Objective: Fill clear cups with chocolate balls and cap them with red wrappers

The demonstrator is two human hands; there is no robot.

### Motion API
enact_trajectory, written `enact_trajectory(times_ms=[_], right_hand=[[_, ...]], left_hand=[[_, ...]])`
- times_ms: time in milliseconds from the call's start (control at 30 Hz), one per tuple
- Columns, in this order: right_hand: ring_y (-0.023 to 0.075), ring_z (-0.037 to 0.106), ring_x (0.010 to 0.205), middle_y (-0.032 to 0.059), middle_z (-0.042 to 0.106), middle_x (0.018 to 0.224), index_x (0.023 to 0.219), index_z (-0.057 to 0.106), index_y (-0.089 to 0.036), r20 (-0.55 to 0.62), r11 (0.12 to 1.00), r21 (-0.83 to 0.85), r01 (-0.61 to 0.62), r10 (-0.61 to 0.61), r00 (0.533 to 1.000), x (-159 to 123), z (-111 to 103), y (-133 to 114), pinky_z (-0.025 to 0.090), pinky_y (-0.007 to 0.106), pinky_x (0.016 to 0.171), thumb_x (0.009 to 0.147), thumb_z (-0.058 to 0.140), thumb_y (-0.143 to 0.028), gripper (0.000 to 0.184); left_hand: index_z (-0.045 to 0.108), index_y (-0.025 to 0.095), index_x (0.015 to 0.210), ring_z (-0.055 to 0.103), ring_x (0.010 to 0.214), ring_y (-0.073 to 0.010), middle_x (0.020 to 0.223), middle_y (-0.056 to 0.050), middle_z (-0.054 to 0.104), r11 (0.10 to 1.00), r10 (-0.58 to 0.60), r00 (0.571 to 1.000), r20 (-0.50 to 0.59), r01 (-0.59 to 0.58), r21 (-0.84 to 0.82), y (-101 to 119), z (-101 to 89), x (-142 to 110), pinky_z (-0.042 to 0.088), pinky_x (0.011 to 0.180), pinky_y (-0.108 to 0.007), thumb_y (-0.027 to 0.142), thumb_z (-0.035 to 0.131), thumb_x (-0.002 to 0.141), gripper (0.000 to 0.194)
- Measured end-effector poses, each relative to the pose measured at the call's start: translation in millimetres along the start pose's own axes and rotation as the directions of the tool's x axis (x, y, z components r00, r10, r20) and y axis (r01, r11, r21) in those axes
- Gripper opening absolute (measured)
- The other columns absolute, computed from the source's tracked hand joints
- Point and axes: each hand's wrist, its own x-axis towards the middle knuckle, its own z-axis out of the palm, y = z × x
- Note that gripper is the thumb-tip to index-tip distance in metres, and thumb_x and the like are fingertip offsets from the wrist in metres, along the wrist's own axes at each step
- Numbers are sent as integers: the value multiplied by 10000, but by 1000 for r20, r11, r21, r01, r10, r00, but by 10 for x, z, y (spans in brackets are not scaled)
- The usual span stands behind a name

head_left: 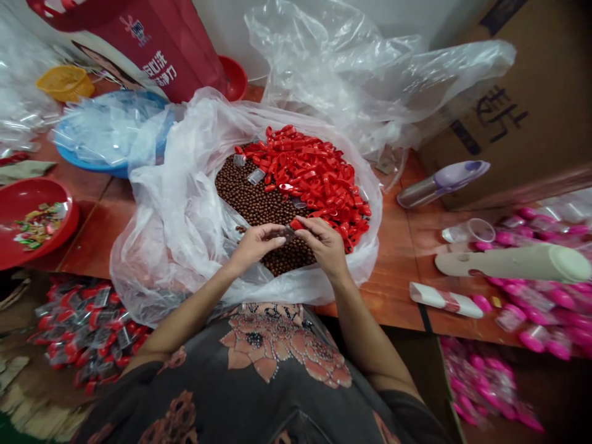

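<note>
Pinching a small red plastic cap (296, 224) between thumb and fingertips, the right hand (325, 243) meets the left hand (256, 243) above an open clear plastic bag (152, 246). The left fingers are pressed together on a small dark piece (289, 233), too small and blurred to identify, and it sits just beside the cap. The cap's long axis lies roughly level, pointing from the right hand toward the left, and the fingertips of both hands nearly touch.

Below the hands, the bag holds a mound of round brown beads (252, 200) and a heap of red plastic caps (308, 176) - the caps lie further from the body, beyond the right hand. A few clear plastic pieces (256, 176) rest on the beads.

The bag sits on an orange wooden worktop (393, 290). Toward its left edge are a blue basin (87, 166) and a red basin of mixed sweets (60, 203); toward its right edge are scattered pink-capped items (531, 296) and a cardboard carton (522, 105). Red-and-clear packets (87, 333) lie below the worktop's near-left edge.
</note>
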Motion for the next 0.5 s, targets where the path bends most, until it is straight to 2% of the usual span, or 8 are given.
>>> enact_trajectory(times_ms=[100, 233, 300, 433, 500], right_hand=[[167, 632, 968, 32, 665, 1042, 1257, 644, -316, 25, 990, -106, 94, -92, 995, -42, 4, -24, 521, 345, 880, 929, 586, -310, 333], [186, 623, 1035, 50, 646, 1109, 1351, 559, -337, 44, 953, -215, 212, -207, 977, -95, 25, -21, 521, 381, 919, 959, 532, -294, 395], [199, 619, 1055, 63, 632, 1132, 1392, 512, -331, 66, 936, -257, 242, -233, 970, -107, 51, 0, 526, 394, 928, 953, 545, -315, 441], [258, 585, 1139, 120, 577, 1225, 1454, 421, -264, 143, 884, -364, 291, -256, 956, -98, 85, 53, 517, 441, 973, 862, 669, -412, 658], [271, 582, 1142, 133, 571, 1229, 1450, 413, -241, 186, 864, -395, 313, -258, 948, -93, 83, 67, 516, 452, 979, 856, 673, -417, 671]], left_hand=[[716, 164, 1109, 674, 955, -175, 1084, -75, 735, 998, 37, 999, -33, -36, 45, -2, 23, -20, 510, 938, -352, 309, 732, 772, 367], [715, 164, 1136, 679, 963, -185, 1103, -86, 734, 999, 36, 998, -43, -35, 23, -23, 58, -39, 519, 925, -354, 334, 734, 777, 398], [718, 161, 1132, 683, 945, -185, 1086, -85, 738, 1000, 25, 998, -57, -26, -11, -42, 71, -42, 527, 907, -351, 327, 742, 767, 402], [730, 158, 1092, 683, 903, -180, 1036, -69, 745, 995, -4, 994, -105, -7, -101, -55, 71, -54, 530, 882, -332, 307, 781, 721, 402], [724, 155, 1069, 679, 888, -169, 1008, -63, 744, 985, -30, 996, -80, 16, -169, -46, 67, -58, 531, 853, -304, 305, 803, 700, 406]])
